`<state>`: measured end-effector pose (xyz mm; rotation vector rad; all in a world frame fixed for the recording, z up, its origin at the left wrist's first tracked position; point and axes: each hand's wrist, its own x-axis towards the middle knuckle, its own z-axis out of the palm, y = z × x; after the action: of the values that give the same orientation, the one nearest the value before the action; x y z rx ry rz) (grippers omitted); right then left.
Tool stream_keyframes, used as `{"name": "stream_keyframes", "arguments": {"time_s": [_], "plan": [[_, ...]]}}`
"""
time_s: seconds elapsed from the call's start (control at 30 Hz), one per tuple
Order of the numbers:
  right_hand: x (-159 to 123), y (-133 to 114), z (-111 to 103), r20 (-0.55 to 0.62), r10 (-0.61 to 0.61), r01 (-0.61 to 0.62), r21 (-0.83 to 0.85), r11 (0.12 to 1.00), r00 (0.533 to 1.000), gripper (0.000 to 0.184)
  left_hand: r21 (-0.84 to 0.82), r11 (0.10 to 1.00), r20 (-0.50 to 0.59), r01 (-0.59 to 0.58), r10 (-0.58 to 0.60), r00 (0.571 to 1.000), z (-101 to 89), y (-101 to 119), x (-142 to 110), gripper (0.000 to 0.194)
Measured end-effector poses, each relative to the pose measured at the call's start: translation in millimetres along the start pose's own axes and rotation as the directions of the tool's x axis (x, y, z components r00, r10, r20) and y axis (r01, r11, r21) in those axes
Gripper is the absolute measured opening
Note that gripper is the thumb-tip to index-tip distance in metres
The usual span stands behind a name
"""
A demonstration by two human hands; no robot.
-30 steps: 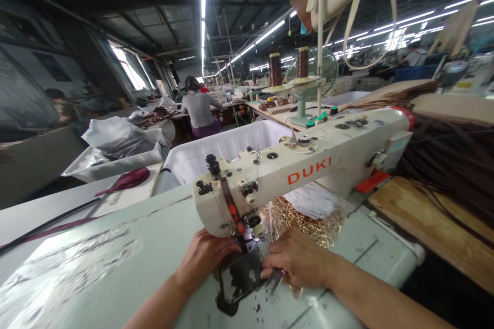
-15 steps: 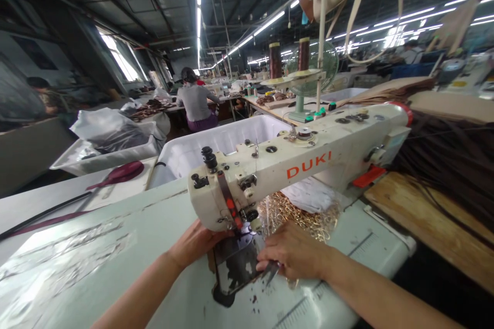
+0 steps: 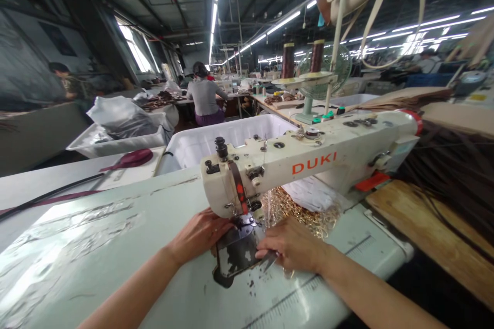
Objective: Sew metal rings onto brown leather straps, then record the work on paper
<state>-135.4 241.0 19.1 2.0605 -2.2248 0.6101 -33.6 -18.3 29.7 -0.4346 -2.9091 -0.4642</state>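
Note:
A white sewing machine [image 3: 316,159] marked DUKI stands across the pale green table [image 3: 127,247]. My left hand [image 3: 203,231] lies left of the presser foot [image 3: 246,220], fingers drawn together with their tips beside the lit needle area. Whatever they pinch is too small or hidden to make out. My right hand [image 3: 295,247] is closed around what look like thread snips [image 3: 271,261], their pointed grey blades sticking out below the fingers. Between both hands is the worn dark metal bed plate [image 3: 237,256]. Gold metal rings or hooks [image 3: 297,212] lie in a heap behind my right hand.
Beyond the machine stands a white plastic tub [image 3: 231,131]. A maroon strap roll [image 3: 137,158] rests at the left. Thread cones [image 3: 288,61] and a fan [image 3: 332,72] rise behind. Dark brown strips [image 3: 455,164] hang at the right. A person [image 3: 204,95] sits farther off.
The camera view has swung a little left, so the scene sits further right. My left hand's fingers lie a bit flatter beside the presser foot; my right hand stays nearly in place.

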Motion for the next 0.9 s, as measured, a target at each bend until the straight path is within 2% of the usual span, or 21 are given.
{"name": "stream_keyframes", "arguments": {"time_s": [0.13, 0.27, 0.47, 0.63, 0.7, 0.83, 0.9], "plan": [[1.0, -1.4, -1.1, -0.002, 0.009, -0.009, -0.015, 1.000, 1.000, 0.027, 0.292, 0.956, 0.034, -0.036, 0.027, 0.999, 4.0, 9.7, -15.4, 0.041], [2.0, -3.3, -2.8, -0.006, 0.028, -0.028, -0.019, 0.999, 1.000, 0.029, 0.437, 0.899, -0.007, -0.007, 0.012, 1.000, 10.8, 23.7, -31.9, 0.058], [0.4, -4.8, -4.0, 0.010, 0.044, -0.044, -0.015, 0.999, 0.999, 0.026, 0.476, 0.874, -0.020, 0.100, -0.103, 0.994, 19.6, 39.3, -41.5, 0.071], [1.0, -5.1, -3.2, 0.010, 0.039, -0.038, -0.062, 0.997, 0.999, 0.028, 0.515, 0.846, -0.084, 0.138, -0.110, 0.990, 26.8, 40.7, -37.8, 0.054], [1.2, -5.2, -2.4, 0.008, 0.040, -0.040, -0.080, 0.996, 0.999, 0.029, 0.537, 0.830, -0.066, 0.148, -0.133, 0.989, 26.6, 41.9, -34.1, 0.049], [0.8, -4.4, 0.2, -0.004, 0.032, -0.032, -0.076, 0.997, 0.999, 0.030, 0.570, 0.810, 0.027, 0.138, -0.186, 0.982, 17.5, 43.3, -25.6, 0.065], [0.6, -3.5, 1.0, -0.006, 0.029, -0.029, -0.072, 0.997, 1.000, 0.031, 0.547, 0.828, 0.059, 0.122, -0.183, 0.981, 8.2, 43.5, -20.7, 0.062]]}}
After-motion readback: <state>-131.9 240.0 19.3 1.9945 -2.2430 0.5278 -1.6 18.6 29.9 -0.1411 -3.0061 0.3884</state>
